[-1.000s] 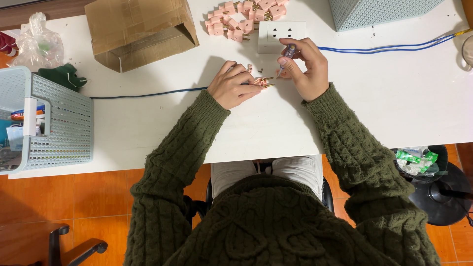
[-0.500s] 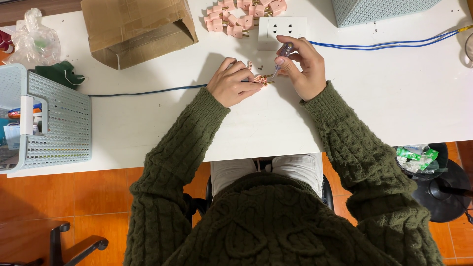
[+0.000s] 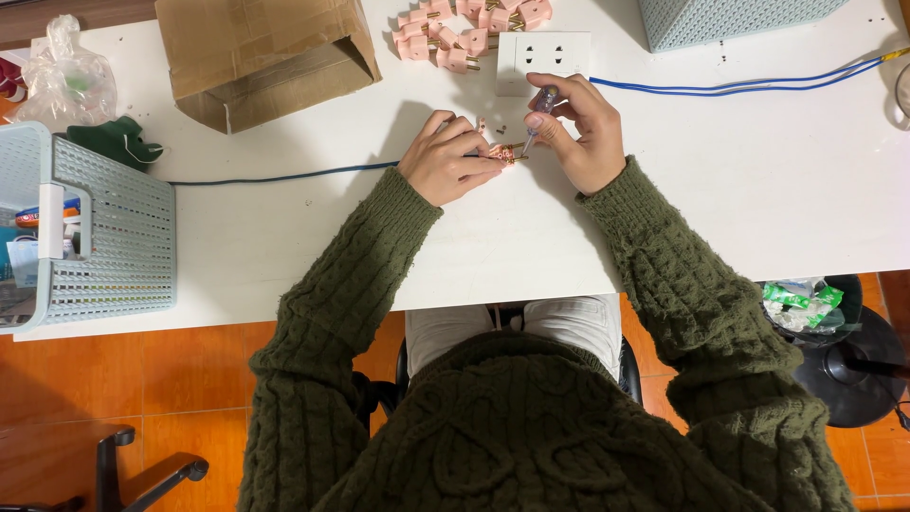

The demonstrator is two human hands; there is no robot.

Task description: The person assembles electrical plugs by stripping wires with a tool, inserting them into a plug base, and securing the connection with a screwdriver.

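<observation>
L hand [image 3: 450, 159]: pinching pink plug [image 3: 502, 153]; grip may slip
R hand [image 3: 578, 128]: fingers pinch screwdriver [image 3: 538, 112] — tip could skid off screw

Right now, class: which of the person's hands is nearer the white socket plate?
Right. The right hand sits just below the white socket plate; the left hand lies farther down-left.
</observation>
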